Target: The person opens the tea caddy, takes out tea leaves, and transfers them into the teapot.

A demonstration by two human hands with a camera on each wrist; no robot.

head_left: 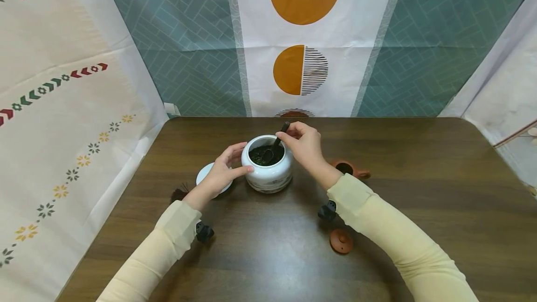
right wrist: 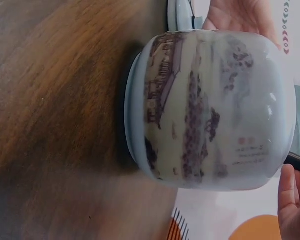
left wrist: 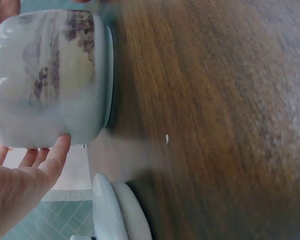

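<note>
A white porcelain jar [head_left: 268,178] with a painted landscape stands on the table, filled partway with dark, loose tea leaves [head_left: 257,155]. My left hand [head_left: 222,169] holds the jar's left side, thumb near the front of the rim and fingers round toward the back. With fingertips and thumb, my right hand [head_left: 304,146] pinches the handle of a black scoop [head_left: 277,142] over the jar's right rim. The scoop's bowl is down inside, at the leaves. In the right wrist view the jar [right wrist: 215,110] hides most of the scoop; its handle [right wrist: 296,161] shows beside my fingers.
The white jar lid [head_left: 204,173] lies left of the jar, partly behind my left hand. A dark bristly thing [head_left: 179,195] is beside my left wrist. A reddish clay teapot [head_left: 358,173] sits behind my right forearm, its small lid [head_left: 341,241] nearer the front.
</note>
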